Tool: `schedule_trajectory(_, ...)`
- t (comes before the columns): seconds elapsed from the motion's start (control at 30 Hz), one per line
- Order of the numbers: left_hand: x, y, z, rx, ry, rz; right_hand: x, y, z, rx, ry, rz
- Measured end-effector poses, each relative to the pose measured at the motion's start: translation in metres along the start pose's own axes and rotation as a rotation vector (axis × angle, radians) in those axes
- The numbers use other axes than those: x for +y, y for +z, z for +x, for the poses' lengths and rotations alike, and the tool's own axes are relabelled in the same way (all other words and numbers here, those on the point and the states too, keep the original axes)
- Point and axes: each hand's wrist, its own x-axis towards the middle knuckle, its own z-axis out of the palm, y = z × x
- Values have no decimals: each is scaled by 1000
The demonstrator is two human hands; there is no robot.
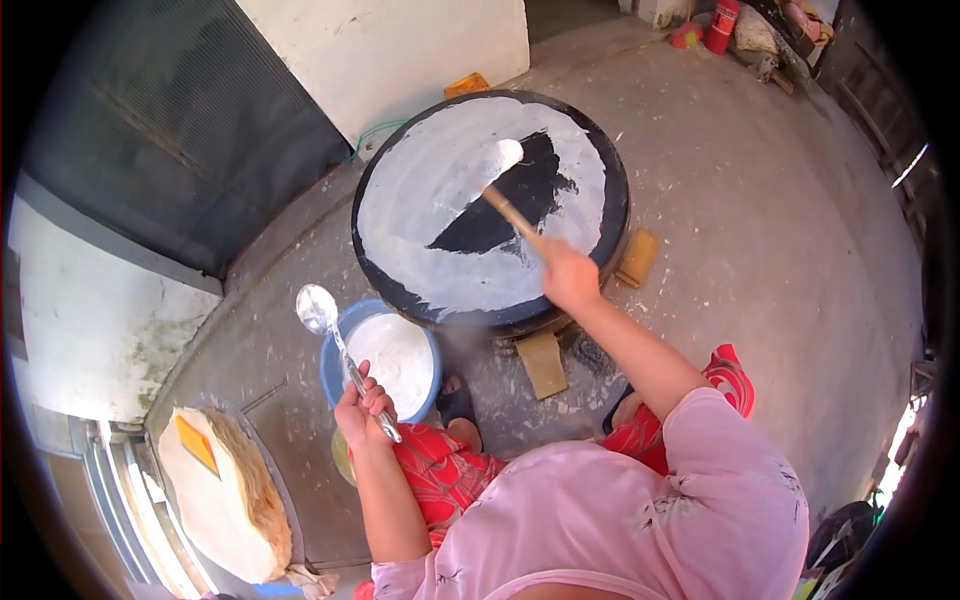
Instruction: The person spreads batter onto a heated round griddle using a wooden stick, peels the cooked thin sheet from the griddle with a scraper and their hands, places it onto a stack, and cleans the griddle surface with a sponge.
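My right hand grips the wooden handle of a batter spreader, whose far end is coated white and rests over the griddle. White batter covers much of the large round black griddle, leaving a dark bare patch right of the middle. In my left hand is a metal ladle, held bowl-up by its handle above the edge of a blue basin. White batter or flour fills that basin.
At lower left lies a stack of thin flat pancakes with a yellow-orange scraper on top. A yellowish block sits right of the griddle, and a tan piece is below it. A red canister stands far off.
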Motion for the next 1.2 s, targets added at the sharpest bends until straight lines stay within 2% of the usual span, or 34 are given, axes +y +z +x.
schedule_trajectory(0.03,-2,2,-1,1,10,-6,4,-1,3,-1,2,2)
schedule_trajectory(0.1,-3,0,-3,15,16,0,19,-9,18,-74,-53,-310)
schedule_trajectory(0.2,-3,2,-3,-22,-22,32,53,-25,44,-26,53,-414)
schedule_trajectory(0.27,-3,0,-2,-20,-23,28,53,-44,48,-19,180,-307)
schedule_trajectory(0.3,-3,0,-2,-22,-26,31,48,-51,45,-132,354,-205)
schedule_trajectory(0.33,-3,1,-2,-4,-20,13,54,-45,43,-128,355,-205)
schedule_trajectory(0.4,-5,4,2,11,-17,-7,72,-32,39,-63,329,139)
schedule_trajectory(0.53,-9,4,0,12,-19,20,108,-35,75,-125,479,272)
schedule_trajectory(0.67,-8,3,2,-10,-50,21,100,-50,79,-257,375,272)
schedule_trajectory(0.73,-7,2,2,-7,-33,22,99,-73,75,-536,507,490)
schedule_trajectory(0.77,-8,2,2,-4,-16,24,108,-67,75,-535,507,487)
schedule_trajectory(0.83,-9,2,3,-5,-18,28,136,-41,72,-108,528,506)
schedule_trajectory(0.9,-8,3,3,-9,-16,40,127,-20,69,-144,452,441)
schedule_trajectory(1.0,-8,2,3,-34,-51,28,83,-10,57,-193,130,286)
schedule_trajectory(1.03,-8,3,2,-21,-55,24,71,-22,55,-306,170,268)
schedule_trajectory(1.07,-8,4,2,-10,-59,20,63,-40,52,-307,165,267)
schedule_trajectory(1.13,-7,3,1,-15,-48,31,58,-66,46,-447,197,264)
schedule_trajectory(1.17,-7,2,1,-18,-39,43,65,-64,43,-449,190,259)
schedule_trajectory(1.2,-7,0,1,-16,-38,35,75,-57,39,-273,336,267)
